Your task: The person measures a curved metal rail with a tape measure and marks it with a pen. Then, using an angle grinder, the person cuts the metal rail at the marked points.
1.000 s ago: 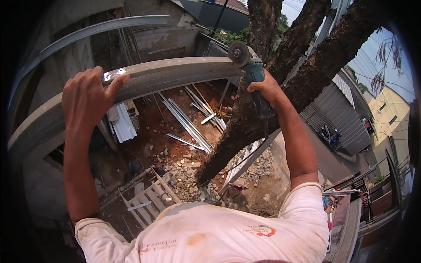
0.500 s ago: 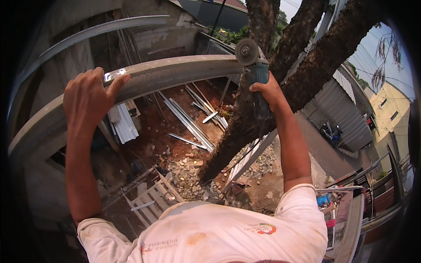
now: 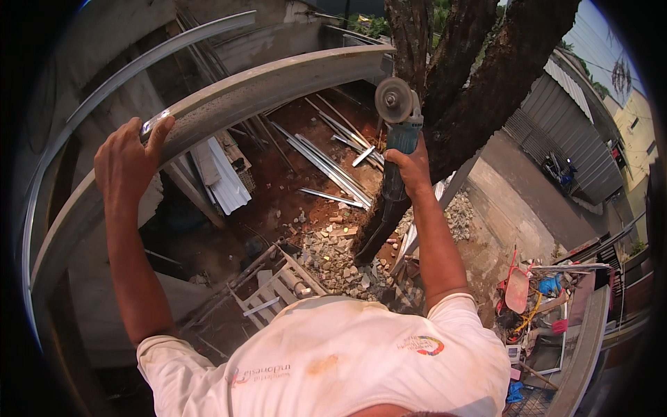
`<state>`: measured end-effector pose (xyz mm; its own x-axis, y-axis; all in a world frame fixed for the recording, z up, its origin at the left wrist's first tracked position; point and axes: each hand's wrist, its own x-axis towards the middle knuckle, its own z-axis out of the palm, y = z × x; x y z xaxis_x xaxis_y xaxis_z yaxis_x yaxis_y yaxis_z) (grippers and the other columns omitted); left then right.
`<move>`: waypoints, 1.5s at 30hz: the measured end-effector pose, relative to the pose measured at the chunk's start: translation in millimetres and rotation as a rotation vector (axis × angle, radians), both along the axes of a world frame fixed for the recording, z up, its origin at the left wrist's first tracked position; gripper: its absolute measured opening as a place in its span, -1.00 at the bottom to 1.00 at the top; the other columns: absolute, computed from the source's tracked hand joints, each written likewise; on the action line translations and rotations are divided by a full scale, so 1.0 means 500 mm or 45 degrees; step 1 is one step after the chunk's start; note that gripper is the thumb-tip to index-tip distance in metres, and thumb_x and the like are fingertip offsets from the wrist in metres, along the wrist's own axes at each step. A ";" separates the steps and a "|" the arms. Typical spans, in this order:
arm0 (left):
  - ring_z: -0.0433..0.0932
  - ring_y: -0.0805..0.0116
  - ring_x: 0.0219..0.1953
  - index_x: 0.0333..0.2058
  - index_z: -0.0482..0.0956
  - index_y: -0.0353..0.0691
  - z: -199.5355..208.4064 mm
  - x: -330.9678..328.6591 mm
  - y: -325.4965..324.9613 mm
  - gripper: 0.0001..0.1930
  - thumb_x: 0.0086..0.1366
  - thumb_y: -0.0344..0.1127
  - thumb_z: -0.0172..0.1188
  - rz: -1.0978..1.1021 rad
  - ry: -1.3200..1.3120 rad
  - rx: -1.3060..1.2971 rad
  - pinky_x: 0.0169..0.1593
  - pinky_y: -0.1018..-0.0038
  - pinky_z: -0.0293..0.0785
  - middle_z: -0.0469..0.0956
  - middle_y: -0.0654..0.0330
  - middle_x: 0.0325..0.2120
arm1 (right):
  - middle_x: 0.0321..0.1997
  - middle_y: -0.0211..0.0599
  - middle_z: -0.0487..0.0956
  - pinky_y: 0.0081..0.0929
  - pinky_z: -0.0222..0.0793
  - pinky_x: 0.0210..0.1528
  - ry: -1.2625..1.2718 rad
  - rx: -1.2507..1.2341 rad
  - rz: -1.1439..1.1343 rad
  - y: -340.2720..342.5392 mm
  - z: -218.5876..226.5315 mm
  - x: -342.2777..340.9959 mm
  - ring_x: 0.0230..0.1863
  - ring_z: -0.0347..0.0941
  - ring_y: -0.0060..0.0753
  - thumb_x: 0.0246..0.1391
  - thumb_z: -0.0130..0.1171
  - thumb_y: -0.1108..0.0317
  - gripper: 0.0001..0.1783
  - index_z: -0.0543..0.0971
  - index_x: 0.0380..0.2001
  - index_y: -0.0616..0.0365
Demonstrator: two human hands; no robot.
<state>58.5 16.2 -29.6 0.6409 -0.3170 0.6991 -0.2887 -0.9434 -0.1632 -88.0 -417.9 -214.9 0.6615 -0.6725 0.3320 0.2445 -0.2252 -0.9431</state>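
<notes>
A long grey metal beam (image 3: 271,80) crosses from the left toward the tree, high above the ground. My left hand (image 3: 126,163) is wrapped over its upper edge, fingers on the far side and thumb along the top. In my right hand (image 3: 413,167) is a teal and black angle grinder (image 3: 401,135), held upright by its body. The round grinding disc (image 3: 394,100) faces me at the top of the tool, just nearer than the beam's far end. Whether the disc touches the beam cannot be made out.
Thick tree trunks (image 3: 479,90) rise right behind the grinder. Far below lie metal strips (image 3: 323,167), rubble (image 3: 340,260), a wooden ladder-like frame (image 3: 281,288) and corrugated sheet (image 3: 226,177). A red wheelbarrow (image 3: 517,288) stands among clutter at the lower right.
The view has swung, showing more clutter at the lower right. The grinder has come nearer to me relative to the beam's far end. My left hand keeps its grip on the beam.
</notes>
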 end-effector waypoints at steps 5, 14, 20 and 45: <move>0.67 0.08 -0.29 -0.39 0.62 -0.25 -0.002 0.010 0.001 -0.17 0.34 0.54 -0.16 0.034 0.032 0.026 -0.14 0.16 0.56 0.62 0.05 -0.47 | -0.05 -0.13 0.56 -0.27 0.43 0.06 0.051 -0.183 -0.050 -0.030 -0.067 0.050 -0.04 0.54 -0.17 -0.25 0.44 0.26 -0.16 0.36 0.17 0.22; 0.64 -0.01 -0.05 -0.05 0.65 -0.26 0.008 0.008 -0.003 -0.13 0.33 0.54 -0.16 0.203 0.188 0.035 0.02 0.13 0.52 0.66 -0.02 -0.20 | -0.08 -0.07 0.59 -0.19 0.44 0.05 0.155 -0.275 -0.037 -0.006 -0.037 0.084 -0.06 0.57 -0.05 -0.29 0.43 0.19 -0.11 0.34 0.17 0.21; 0.68 0.05 -0.12 -0.18 0.67 -0.24 -0.004 0.016 0.005 -0.12 0.33 0.57 -0.21 0.142 0.035 0.029 -0.04 0.13 0.57 0.67 0.03 -0.32 | -0.12 -0.05 0.61 -0.16 0.46 0.02 0.143 -0.300 -0.008 -0.008 -0.034 0.102 -0.09 0.59 0.02 -0.32 0.43 0.19 -0.17 0.38 0.11 0.19; 0.68 0.06 -0.10 -0.10 0.68 -0.24 -0.008 0.021 0.009 -0.10 0.32 0.57 -0.21 0.152 0.044 0.030 0.01 0.14 0.57 0.68 0.00 -0.27 | -0.12 -0.10 0.62 -0.17 0.48 0.03 0.148 -0.397 -0.019 -0.010 -0.005 0.100 -0.08 0.60 -0.01 -0.29 0.43 0.13 -0.22 0.41 0.07 0.10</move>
